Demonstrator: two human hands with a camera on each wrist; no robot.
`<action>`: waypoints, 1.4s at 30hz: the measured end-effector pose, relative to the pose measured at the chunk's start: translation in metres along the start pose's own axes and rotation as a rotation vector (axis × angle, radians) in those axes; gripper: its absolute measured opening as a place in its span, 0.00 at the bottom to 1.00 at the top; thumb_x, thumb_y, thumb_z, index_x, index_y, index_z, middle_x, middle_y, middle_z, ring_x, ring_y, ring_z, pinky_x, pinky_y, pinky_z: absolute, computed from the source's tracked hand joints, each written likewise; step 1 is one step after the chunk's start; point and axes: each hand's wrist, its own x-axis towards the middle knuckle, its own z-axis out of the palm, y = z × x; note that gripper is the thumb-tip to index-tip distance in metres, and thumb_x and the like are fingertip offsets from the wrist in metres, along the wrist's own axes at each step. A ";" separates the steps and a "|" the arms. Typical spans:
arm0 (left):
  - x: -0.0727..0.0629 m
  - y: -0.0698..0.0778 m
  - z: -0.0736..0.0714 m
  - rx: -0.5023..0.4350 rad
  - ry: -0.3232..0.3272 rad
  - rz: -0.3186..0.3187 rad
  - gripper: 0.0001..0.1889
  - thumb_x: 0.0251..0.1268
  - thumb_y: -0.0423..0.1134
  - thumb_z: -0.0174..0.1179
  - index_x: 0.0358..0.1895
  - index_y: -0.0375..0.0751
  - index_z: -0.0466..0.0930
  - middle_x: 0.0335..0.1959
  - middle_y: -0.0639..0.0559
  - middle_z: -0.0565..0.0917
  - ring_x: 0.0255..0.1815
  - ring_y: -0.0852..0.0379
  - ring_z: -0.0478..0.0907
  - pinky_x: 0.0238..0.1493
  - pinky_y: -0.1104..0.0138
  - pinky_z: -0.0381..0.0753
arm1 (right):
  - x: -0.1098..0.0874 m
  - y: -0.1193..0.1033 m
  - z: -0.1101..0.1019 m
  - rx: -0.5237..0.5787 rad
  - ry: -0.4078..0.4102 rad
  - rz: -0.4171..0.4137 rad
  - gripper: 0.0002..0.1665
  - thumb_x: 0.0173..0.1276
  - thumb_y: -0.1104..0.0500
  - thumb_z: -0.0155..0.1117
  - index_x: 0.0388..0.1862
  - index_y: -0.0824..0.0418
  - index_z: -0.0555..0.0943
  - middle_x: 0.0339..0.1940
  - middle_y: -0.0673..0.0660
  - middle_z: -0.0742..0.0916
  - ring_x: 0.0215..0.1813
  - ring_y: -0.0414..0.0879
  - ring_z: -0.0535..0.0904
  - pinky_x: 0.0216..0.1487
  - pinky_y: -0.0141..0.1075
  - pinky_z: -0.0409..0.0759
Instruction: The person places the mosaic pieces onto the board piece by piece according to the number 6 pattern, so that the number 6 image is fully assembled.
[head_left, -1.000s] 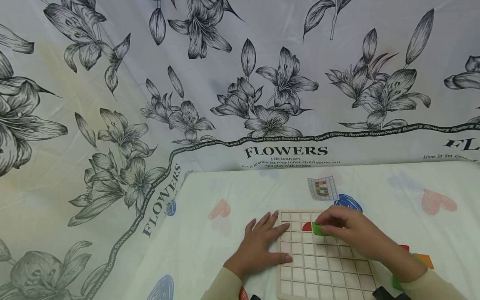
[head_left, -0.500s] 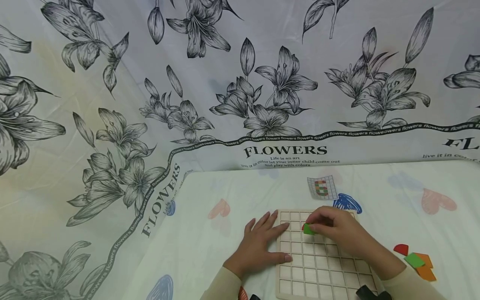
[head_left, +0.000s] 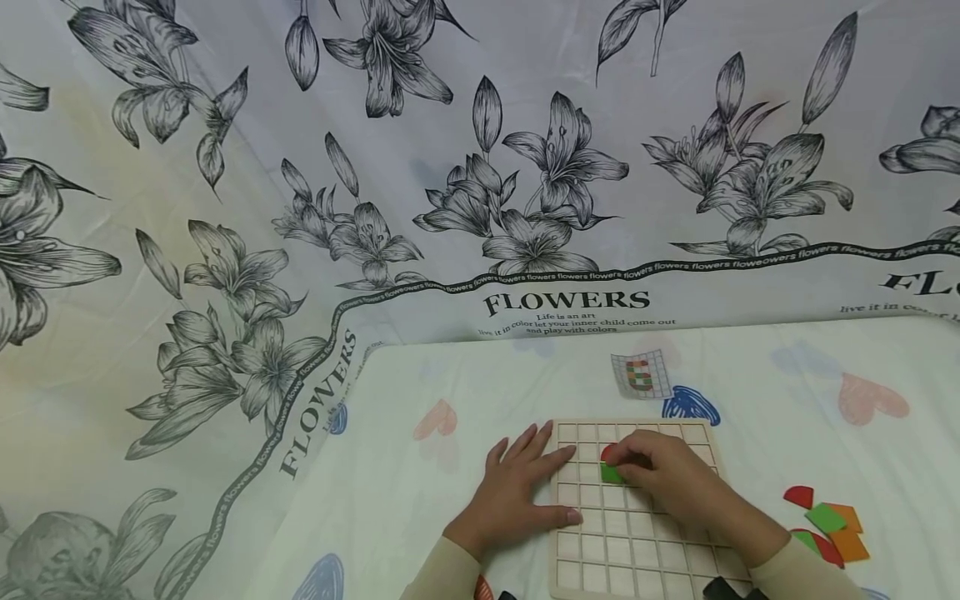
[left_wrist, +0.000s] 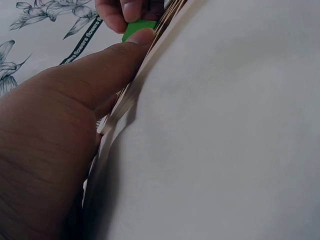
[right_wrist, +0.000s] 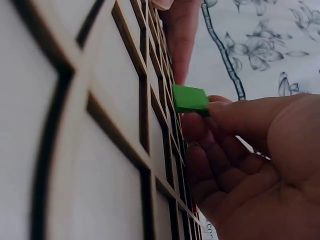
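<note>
Where a pale surface (head_left: pixel 525 383) printed with hearts spreads out, a gridded board (head_left: pixel 592 547) lies flat. At its left edge rests the left hand (head_left: pixel 513 492), grip spread wide, holding nothing; the right hand (head_left: pixel 667 479) reaches over the board from the other side. Beyond the board lies a card (head_left: pixel 641 375) with a coloured pattern, and to the right loose pieces (head_left: pixel 827 518) in red, green and orange, some overlapping. On the board, a red piece (head_left: pixel 608 452) shows partly hidden. Just nearer, the right hand's grip pinches a green block (right_wrist: pixel 190 99), tilted.
</note>
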 end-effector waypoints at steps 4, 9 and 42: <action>-0.001 0.000 -0.001 -0.002 -0.004 -0.006 0.45 0.65 0.79 0.62 0.85 0.74 0.64 0.90 0.62 0.49 0.89 0.57 0.40 0.81 0.36 0.43 | -0.001 -0.001 0.001 -0.039 0.009 -0.007 0.08 0.76 0.64 0.73 0.45 0.50 0.90 0.50 0.43 0.89 0.53 0.44 0.85 0.53 0.39 0.85; -0.001 0.000 -0.001 -0.018 0.003 -0.004 0.45 0.65 0.78 0.63 0.85 0.74 0.65 0.90 0.62 0.50 0.89 0.56 0.42 0.81 0.36 0.42 | -0.002 -0.002 0.002 -0.051 0.023 -0.031 0.07 0.77 0.63 0.72 0.46 0.49 0.90 0.52 0.42 0.88 0.56 0.46 0.85 0.56 0.41 0.84; -0.002 0.000 -0.001 -0.026 0.005 0.006 0.45 0.66 0.79 0.61 0.85 0.73 0.66 0.90 0.60 0.50 0.89 0.55 0.42 0.81 0.35 0.43 | -0.001 -0.006 -0.005 0.230 -0.050 -0.026 0.11 0.84 0.56 0.66 0.57 0.60 0.87 0.54 0.53 0.89 0.51 0.48 0.87 0.53 0.37 0.84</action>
